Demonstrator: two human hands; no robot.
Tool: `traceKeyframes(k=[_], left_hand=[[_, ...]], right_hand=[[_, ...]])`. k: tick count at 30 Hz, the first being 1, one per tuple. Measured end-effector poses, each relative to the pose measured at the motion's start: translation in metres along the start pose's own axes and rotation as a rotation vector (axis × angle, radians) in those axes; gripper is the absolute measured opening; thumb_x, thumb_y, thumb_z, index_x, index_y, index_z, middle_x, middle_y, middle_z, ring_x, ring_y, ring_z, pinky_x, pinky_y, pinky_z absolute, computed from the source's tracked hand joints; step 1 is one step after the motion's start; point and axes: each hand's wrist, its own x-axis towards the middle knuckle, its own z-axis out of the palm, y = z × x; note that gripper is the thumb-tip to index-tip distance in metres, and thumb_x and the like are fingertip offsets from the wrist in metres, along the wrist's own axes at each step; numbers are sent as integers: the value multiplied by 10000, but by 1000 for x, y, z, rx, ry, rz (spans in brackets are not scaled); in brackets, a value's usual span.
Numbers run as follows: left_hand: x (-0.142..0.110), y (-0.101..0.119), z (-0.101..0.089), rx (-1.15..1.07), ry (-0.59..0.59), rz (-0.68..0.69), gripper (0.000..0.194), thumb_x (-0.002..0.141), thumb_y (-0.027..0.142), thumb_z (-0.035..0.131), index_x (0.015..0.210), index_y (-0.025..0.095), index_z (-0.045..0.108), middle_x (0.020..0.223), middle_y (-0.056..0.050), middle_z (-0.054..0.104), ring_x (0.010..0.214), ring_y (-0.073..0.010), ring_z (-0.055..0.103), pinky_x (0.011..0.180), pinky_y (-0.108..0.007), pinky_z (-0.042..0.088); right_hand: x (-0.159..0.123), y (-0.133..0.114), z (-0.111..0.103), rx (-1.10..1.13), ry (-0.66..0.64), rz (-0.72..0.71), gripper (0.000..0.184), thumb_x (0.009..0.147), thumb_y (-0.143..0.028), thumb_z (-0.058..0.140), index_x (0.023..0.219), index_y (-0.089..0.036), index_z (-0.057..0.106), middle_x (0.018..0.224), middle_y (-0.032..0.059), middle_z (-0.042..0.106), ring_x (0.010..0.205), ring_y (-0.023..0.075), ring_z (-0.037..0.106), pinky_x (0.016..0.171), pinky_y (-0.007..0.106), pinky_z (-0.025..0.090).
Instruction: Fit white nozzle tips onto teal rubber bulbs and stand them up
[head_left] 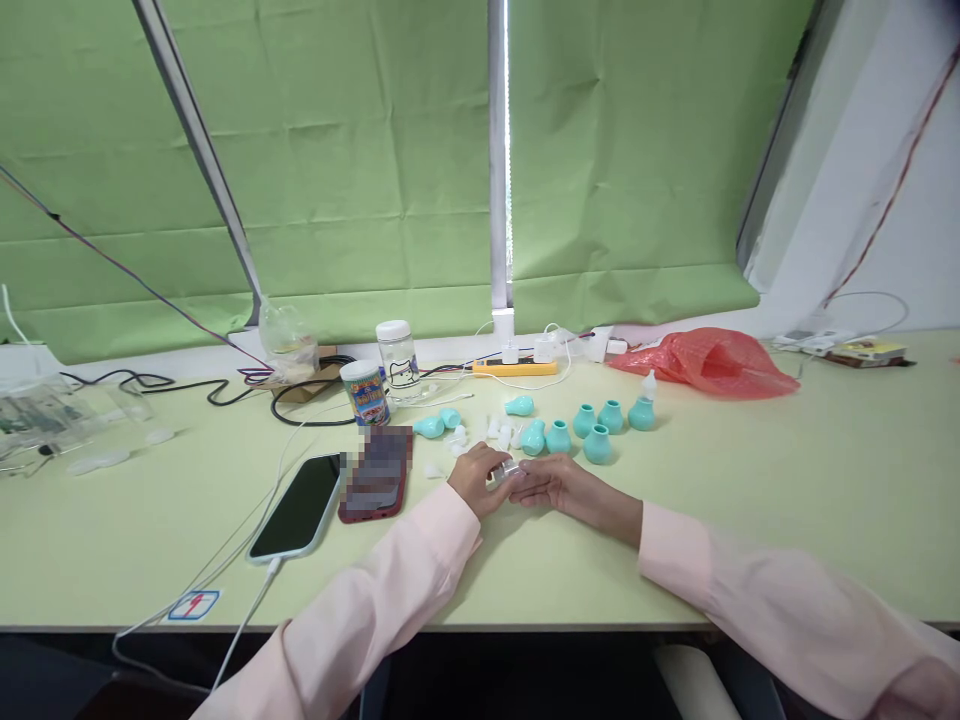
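Note:
My left hand (478,480) pinches a small clear plastic piece (507,469) between thumb and fingers, just above the table. From the right, my right hand (559,484) meets it, its thumb and fingers closed at the other end of the same piece. Just beyond my hands are several teal squeeze bulbs; an upright bulb (598,446) shows its open neck, while another bulb (519,405) lies on its side. A white translucent nozzle (649,384) sits on the rightmost bulb (641,414). Small whitish plastic parts (504,436) are scattered beyond my fingers.
Left of my hands lie a red-edged phone (375,475) and a phone on a cable (297,508). Behind them stand a labelled can (365,393) and a clear jar (399,362). A yellow power strip (516,369) and red plastic bag (712,362) lie at the back.

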Motion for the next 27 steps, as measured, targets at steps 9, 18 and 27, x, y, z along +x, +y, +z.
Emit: traceKeyframes(k=[9, 18, 27], left_hand=[[1, -2, 0, -27, 22, 60, 157, 682, 268, 501, 741, 137, 564, 565, -38, 555, 543, -124, 468, 507, -249, 420], [-1, 1, -1, -154, 72, -255, 292, 557, 352, 627, 753, 138, 597, 579, -9, 555, 483, -82, 488, 493, -223, 444], [2, 6, -5, -123, 97, -90, 171, 619, 287, 578, 700, 136, 581, 572, -25, 547, 535, -105, 495, 489, -226, 437]], right_hand=[[0, 1, 0, -35, -6, -17, 222, 671, -290, 559, 756, -95, 623, 765, 89, 640, 702, 153, 595, 711, 281, 430], [2, 1, 2, -72, 25, -92, 207, 657, -290, 570, 744, -106, 609, 694, 62, 627, 623, 140, 583, 630, 274, 443], [1, 0, 2, -121, 13, -128, 222, 653, -316, 576, 748, -119, 613, 734, 66, 624, 612, 126, 563, 630, 286, 438]])
